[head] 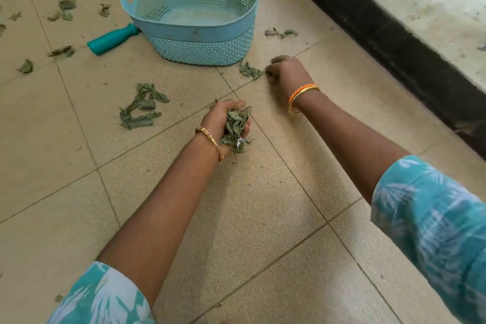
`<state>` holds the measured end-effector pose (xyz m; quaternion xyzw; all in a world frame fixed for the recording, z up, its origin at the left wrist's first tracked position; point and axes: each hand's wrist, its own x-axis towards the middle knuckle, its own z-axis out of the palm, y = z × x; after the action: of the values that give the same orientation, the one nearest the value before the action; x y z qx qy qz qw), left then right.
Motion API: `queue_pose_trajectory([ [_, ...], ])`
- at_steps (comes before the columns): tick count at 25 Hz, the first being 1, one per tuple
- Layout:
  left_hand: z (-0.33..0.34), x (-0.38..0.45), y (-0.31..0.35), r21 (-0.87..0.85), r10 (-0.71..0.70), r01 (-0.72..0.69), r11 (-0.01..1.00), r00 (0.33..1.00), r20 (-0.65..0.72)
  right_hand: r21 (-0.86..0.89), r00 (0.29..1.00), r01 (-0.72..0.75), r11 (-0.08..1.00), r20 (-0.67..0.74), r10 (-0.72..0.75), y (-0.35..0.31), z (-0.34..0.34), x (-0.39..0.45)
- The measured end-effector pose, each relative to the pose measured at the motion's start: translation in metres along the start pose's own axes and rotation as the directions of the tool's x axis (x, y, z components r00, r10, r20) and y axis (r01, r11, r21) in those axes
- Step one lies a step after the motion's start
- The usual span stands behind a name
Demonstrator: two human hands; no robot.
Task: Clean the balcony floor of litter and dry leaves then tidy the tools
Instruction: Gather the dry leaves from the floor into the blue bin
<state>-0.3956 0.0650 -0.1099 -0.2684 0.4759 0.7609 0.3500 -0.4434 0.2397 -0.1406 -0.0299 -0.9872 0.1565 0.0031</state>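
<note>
My left hand (223,121) hovers over the beige tiled floor (249,205) and grips a bunch of dry green leaves (235,126) with a white scrap among them. My right hand (288,71) is down on the floor further ahead, fingers curled and pinching small leaf bits next to a loose leaf (249,70). A light blue perforated basket (194,8) stands just beyond, with no leaves visible inside. A pile of dry leaves (142,106) lies left of my left hand.
A teal handle (113,39) pokes out from behind the basket's left side. Several dry leaves are scattered over the far left tiles (63,8), and two lie right of the basket (280,33). A black skirting (394,42) and pale ledge run along the right.
</note>
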Motion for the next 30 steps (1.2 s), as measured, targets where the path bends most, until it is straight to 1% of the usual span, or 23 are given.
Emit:
queue_pose_trajectory([
  [2, -0.002, 0.001, 0.001, 0.006, 0.000, 0.000, 1.000, 1.000, 0.009, -0.009, 0.994, -0.023, 1.000, -0.107, 0.022, 0.004, 0.002, -0.003],
  [3, -0.001, 0.001, 0.001, 0.010, -0.005, 0.005, 1.000, 1.000, 0.021, 0.024, 0.991, -0.045, 0.999, -0.125, 0.048, 0.005, 0.001, -0.004],
  [5, 0.002, 0.002, -0.001, 0.031, -0.018, 0.017, 0.999, 0.999, 0.046, 0.153, 0.986, -0.113, 0.982, -0.106, 0.131, 0.005, -0.009, -0.007],
  [6, 0.004, 0.003, -0.002, 0.050, -0.021, 0.018, 0.999, 0.998, 0.056, 0.264, 0.981, -0.144, 0.954, -0.085, 0.172, 0.003, -0.016, -0.012],
  [7, 0.006, 0.003, -0.004, 0.068, -0.021, 0.017, 0.998, 0.998, 0.064, 0.417, 0.976, -0.166, 0.894, -0.060, 0.209, -0.001, -0.024, -0.021],
  [8, 0.007, 0.004, -0.004, 0.080, -0.018, 0.013, 0.997, 0.997, 0.069, 0.578, 0.971, -0.187, 0.794, -0.014, 0.239, -0.008, -0.031, -0.033],
  [9, 0.009, 0.004, -0.005, 0.089, -0.015, 0.008, 0.996, 0.997, 0.076, 0.713, 0.967, -0.211, 0.669, 0.052, 0.250, -0.016, -0.037, -0.047],
  [10, 0.010, 0.003, -0.006, 0.101, -0.011, 0.002, 0.995, 0.996, 0.090, 0.794, 0.967, -0.218, 0.568, 0.100, 0.233, -0.025, -0.042, -0.060],
  [11, 0.012, 0.002, -0.006, 0.119, -0.010, -0.003, 0.993, 0.994, 0.110, 0.825, 0.973, -0.209, 0.525, 0.120, 0.198, -0.030, -0.042, -0.069],
  [12, 0.013, 0.002, -0.007, 0.140, -0.009, -0.008, 0.990, 0.993, 0.121, 0.823, 0.982, -0.178, 0.539, 0.110, 0.156, -0.035, -0.041, -0.077],
  [14, 0.013, 0.003, -0.008, 0.166, 0.004, -0.021, 0.986, 0.995, 0.099, 0.744, 0.994, -0.113, 0.658, 0.076, 0.084, -0.039, -0.038, -0.079],
  [16, 0.010, 0.006, -0.006, 0.174, 0.031, -0.035, 0.984, 0.999, 0.027, 0.636, 0.995, -0.081, 0.767, 0.093, 0.029, -0.037, -0.038, -0.069],
  [18, 0.003, 0.008, -0.001, 0.167, 0.053, -0.043, 0.985, 0.997, -0.059, 0.528, 0.994, -0.032, 0.849, 0.104, -0.027, -0.031, -0.037, -0.051],
  [20, -0.003, 0.008, 0.005, 0.143, 0.068, -0.050, 0.988, 0.990, -0.124, 0.368, 0.990, 0.055, 0.928, 0.102, -0.099, -0.026, -0.030, -0.029],
  [21, -0.005, 0.008, 0.007, 0.133, 0.073, -0.054, 0.990, 0.987, -0.143, 0.275, 0.980, 0.117, 0.954, 0.124, -0.156, -0.024, -0.024, -0.018],
  [23, -0.007, 0.006, 0.010, 0.139, 0.083, -0.059, 0.988, 0.982, -0.171, 0.148, 0.950, 0.206, 0.967, 0.208, -0.234, -0.027, -0.012, 0.001],
  [25, -0.010, 0.007, 0.013, 0.157, 0.085, -0.056, 0.986, 0.980, -0.181, 0.131, 0.952, 0.201, 0.971, 0.207, -0.225, -0.028, -0.001, 0.012],
  [26, -0.013, 0.008, 0.014, 0.162, 0.082, -0.052, 0.985, 0.980, -0.182, 0.112, 0.956, 0.215, 0.970, 0.181, -0.233, -0.026, 0.005, 0.014],
  [28, -0.016, 0.011, 0.015, 0.176, 0.070, -0.038, 0.984, 0.981, -0.181, 0.006, 0.944, 0.311, 0.950, 0.109, -0.310, -0.023, 0.015, 0.008],
  [30, -0.016, 0.012, 0.014, 0.170, 0.054, -0.025, 0.985, 0.985, -0.167, -0.047, 0.937, 0.348, 0.936, 0.023, -0.347, -0.019, 0.019, 0.003],
])
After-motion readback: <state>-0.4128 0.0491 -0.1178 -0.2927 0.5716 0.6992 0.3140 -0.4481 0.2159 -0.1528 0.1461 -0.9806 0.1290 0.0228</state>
